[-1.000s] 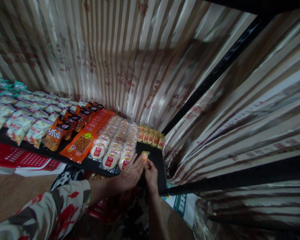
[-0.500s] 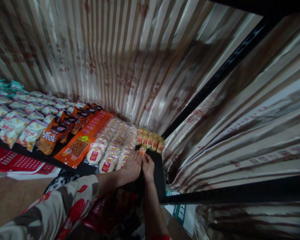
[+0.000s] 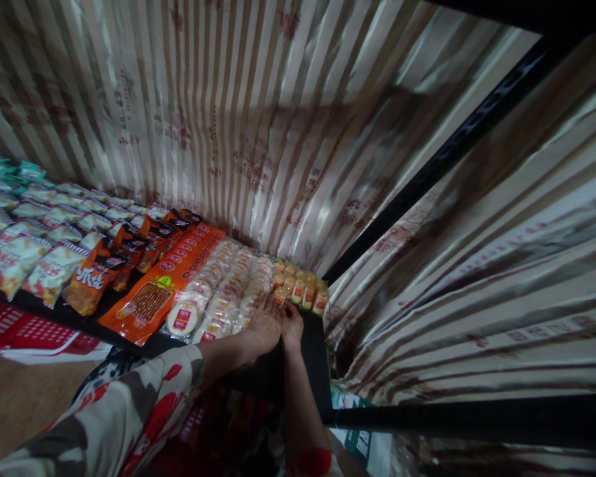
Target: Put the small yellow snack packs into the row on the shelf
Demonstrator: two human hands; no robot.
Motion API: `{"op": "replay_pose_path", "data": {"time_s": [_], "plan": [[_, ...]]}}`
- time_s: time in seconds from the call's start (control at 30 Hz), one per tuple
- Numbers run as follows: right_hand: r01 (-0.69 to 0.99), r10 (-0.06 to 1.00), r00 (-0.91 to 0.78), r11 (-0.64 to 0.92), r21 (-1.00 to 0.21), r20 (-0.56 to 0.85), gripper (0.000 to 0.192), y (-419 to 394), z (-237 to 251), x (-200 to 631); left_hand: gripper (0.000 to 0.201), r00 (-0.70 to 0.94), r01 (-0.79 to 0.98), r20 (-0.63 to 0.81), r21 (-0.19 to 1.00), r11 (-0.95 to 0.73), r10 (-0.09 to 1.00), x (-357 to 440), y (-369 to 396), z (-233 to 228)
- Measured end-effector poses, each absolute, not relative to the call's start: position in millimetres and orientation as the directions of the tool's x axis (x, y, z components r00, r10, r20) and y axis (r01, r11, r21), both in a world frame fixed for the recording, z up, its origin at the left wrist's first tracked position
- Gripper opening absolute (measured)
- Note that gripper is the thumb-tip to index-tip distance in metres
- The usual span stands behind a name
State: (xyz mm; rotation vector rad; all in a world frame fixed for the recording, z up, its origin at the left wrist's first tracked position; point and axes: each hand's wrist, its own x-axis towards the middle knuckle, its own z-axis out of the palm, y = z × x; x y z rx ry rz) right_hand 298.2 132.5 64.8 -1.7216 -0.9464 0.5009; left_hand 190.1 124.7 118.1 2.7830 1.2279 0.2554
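Both of my hands reach onto a black shelf (image 3: 312,341). My left hand (image 3: 261,329) and my right hand (image 3: 291,325) meet side by side and pinch a small yellow snack packet (image 3: 280,295) between their fingertips. The packet sits against the front of a row of like yellow packets (image 3: 302,286) at the shelf's right end. Rows of round white snack packs (image 3: 217,294) lie just left of my left hand, partly under it.
Long orange snack bags (image 3: 171,275) and darker orange bags (image 3: 110,260) lie farther left, then white and teal packets (image 3: 24,233). Striped shiny sheeting (image 3: 258,119) backs the shelf; a black frame post (image 3: 442,165) rises at the right. A red carton (image 3: 30,331) lies below left.
Both hands have moved away from me across the shelf with the small yellow packet, bringing it from the open black surface up against the row of yellow packets.
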Motion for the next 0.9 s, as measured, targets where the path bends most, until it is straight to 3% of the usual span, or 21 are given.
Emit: {"op": "replay_pose_path", "data": {"time_s": [0.1,0.23,0.67,0.9], "plan": [[0.379,0.795,0.592,-0.128,-0.917,0.134,0.036,137.3,68.2,297.7,0.045,0.656,0.74,0.046,0.153,-0.654,0.753,191.8,130.9,116.9],[0.4,0.784,0.601,-0.125,-0.908,0.157,0.034,142.6,71.4,296.4,0.045,0.639,0.754,0.06,0.152,-0.639,0.767,190.4,133.6,120.7],[0.427,0.724,0.636,-0.04,-0.903,0.269,0.038,138.5,67.7,285.6,0.04,0.674,0.738,0.028,0.0,-0.675,0.738,192.6,136.3,124.3],[0.496,0.739,0.594,-0.026,-0.868,0.317,0.036,134.8,70.6,286.8,0.04,0.678,0.732,0.103,-0.002,-0.681,0.728,193.1,135.3,117.7]]}}
